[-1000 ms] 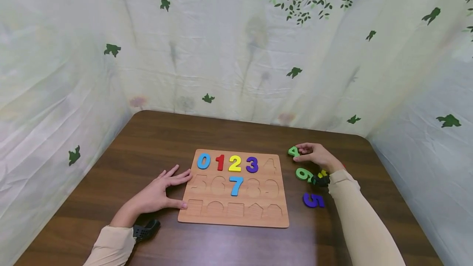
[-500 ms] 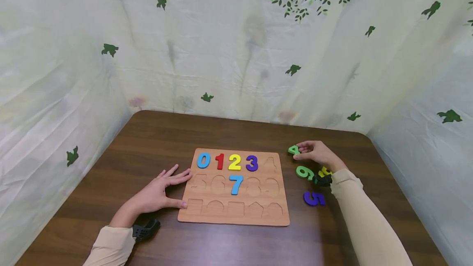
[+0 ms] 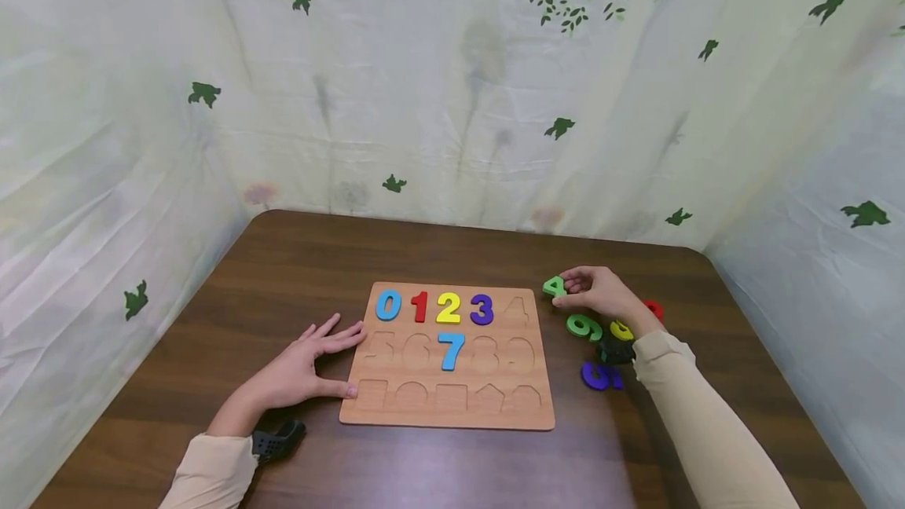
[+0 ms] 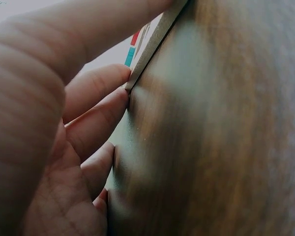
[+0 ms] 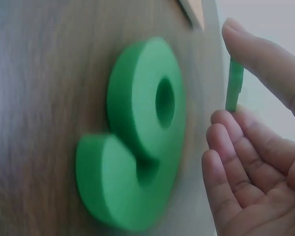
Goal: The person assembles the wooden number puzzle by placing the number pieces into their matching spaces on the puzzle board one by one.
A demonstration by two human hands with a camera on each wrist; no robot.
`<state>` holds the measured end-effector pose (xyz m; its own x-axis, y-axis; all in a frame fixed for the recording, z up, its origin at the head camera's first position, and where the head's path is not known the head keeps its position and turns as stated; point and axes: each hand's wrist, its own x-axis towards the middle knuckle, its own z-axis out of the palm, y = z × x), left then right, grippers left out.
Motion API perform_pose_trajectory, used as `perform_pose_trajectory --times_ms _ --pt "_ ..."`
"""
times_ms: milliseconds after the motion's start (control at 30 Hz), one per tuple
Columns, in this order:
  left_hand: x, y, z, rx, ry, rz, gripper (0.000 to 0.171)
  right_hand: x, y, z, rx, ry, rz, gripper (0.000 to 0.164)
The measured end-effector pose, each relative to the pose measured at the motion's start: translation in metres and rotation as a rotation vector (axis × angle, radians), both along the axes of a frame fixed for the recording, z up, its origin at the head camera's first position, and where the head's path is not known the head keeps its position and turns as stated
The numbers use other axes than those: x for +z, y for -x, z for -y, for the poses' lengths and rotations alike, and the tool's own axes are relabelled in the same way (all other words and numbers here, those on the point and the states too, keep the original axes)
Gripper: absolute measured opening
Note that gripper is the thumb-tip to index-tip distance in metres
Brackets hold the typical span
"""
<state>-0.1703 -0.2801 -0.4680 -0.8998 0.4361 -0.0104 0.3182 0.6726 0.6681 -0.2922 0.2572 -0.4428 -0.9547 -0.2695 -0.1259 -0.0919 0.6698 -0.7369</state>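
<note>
My right hand (image 3: pixel 601 291) pinches a green number 4 (image 3: pixel 554 287) between thumb and fingers, just off the upper right corner of the wooden number board (image 3: pixel 417 408). In the right wrist view the 4 (image 5: pixel 234 84) shows edge-on, raised off the table. Spread fingers of my left hand (image 3: pixel 300 368) touch the board's left edge, the thumb lower down. Seated in the board are a blue 0 (image 3: pixel 388 305), a red 1 (image 3: pixel 419 307), a yellow 2 (image 3: pixel 448 308), a purple 3 (image 3: pixel 482 309) and a light blue 7 (image 3: pixel 450 351).
Right of the board lie a green 6 or 9 (image 3: pixel 584 327), a purple 5 (image 3: pixel 595 376), a yellow piece (image 3: pixel 621 330) and a red piece (image 3: pixel 654 309), the latter two partly hidden by the right wrist. A leaf-patterned curtain (image 3: pixel 438 100) surrounds the brown table (image 3: pixel 318 246).
My right hand has moved slightly left toward the board with the green 4, uncovering more of the yellow and red pieces. My left hand stays at the board's edge.
</note>
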Motion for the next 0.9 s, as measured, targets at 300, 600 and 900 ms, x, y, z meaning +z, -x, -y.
perform_pose_trajectory --times_ms 300,600,900 --pt "0.003 0.0 0.001 0.001 0.006 -0.01 0.089 0.008 -0.006 0.019 0.025 -0.014 -0.046 0.066" --pt "0.002 0.001 0.0 -0.004 0.007 -0.014 0.089 0.008 -0.011 0.035 0.066 -0.02 -0.086 0.061" --pt "0.002 -0.001 -0.002 0.005 0.005 -0.001 0.089 0.0 -0.017 0.049 0.099 -0.038 -0.087 0.059"
